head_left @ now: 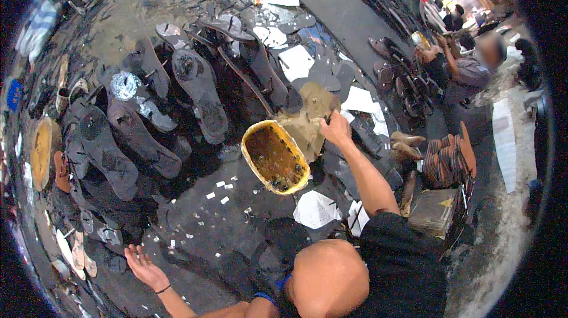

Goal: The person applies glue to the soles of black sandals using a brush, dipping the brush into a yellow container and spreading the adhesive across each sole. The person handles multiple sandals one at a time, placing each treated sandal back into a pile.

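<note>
The right hand (336,129) reaches forward over the floor (195,223), its fingers pinched on the edge of a tan sheet (310,118) that lies just behind a yellow-rimmed bowl (275,157) of dark glue. The left hand (142,266) rests low at the left, fingers spread and released, holding nothing, palm near scattered white paper scraps (220,192). Dark shoe soles (201,94) lie in rows to the left of the bowl. Another person's hands (427,51) work at the far right, beside a stack of brown soles (449,161).
</note>
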`<action>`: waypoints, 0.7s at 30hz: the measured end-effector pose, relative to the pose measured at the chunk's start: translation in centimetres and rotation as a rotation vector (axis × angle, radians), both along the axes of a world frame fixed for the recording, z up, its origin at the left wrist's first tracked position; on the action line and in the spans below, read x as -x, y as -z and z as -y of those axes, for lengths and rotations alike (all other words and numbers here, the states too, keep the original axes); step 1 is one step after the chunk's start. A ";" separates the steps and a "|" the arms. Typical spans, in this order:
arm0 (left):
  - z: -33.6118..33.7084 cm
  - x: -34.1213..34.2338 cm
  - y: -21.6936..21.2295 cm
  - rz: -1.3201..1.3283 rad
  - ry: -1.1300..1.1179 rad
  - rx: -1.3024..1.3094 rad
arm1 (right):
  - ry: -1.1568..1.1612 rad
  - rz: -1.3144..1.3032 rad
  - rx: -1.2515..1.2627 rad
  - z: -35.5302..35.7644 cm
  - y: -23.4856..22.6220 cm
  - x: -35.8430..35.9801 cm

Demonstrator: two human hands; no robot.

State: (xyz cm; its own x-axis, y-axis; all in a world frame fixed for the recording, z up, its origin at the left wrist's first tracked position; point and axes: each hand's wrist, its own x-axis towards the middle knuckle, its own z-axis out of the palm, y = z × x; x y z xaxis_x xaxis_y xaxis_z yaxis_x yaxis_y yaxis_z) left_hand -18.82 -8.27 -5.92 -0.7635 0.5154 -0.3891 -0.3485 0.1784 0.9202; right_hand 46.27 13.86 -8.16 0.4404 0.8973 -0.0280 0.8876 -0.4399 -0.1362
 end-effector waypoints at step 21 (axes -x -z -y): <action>36.9 -1.1 -5.1 -0.709 0.011 1.774 | -0.461 -0.524 -0.406 4.7 -12.1 5.0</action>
